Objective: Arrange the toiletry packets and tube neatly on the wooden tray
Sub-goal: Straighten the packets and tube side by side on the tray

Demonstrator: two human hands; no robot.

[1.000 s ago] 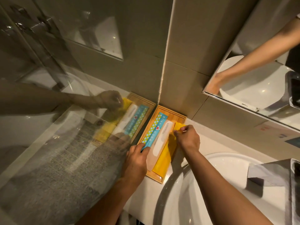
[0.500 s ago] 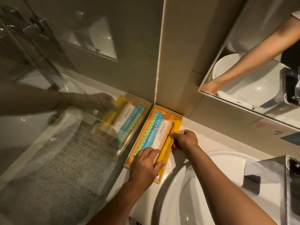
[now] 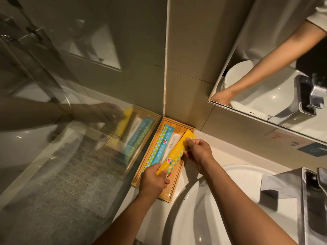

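A wooden tray (image 3: pixel 174 189) sits in the counter corner against the tiled wall. On it lie a blue dotted packet (image 3: pixel 158 147) at the left and a white tube (image 3: pixel 172 145) beside it. A long yellow packet (image 3: pixel 177 152) lies slanted partly over the tube. My left hand (image 3: pixel 154 180) pinches the yellow packet's near end. My right hand (image 3: pixel 199 152) grips its right edge near the far end. The near ends of the tube and blue packet are hidden by my left hand.
A white basin (image 3: pixel 230 200) curves just right of the tray. A glass shower panel (image 3: pixel 70 138) on the left reflects the tray and my hand. A mirror (image 3: pixel 274 76) hangs at upper right. A chrome tap (image 3: pixel 313 200) stands at the right edge.
The yellow packet was turned from flat to on edge, then brought face up and slanted over the tube. My left hand left the blue packet and took the yellow packet's near end.
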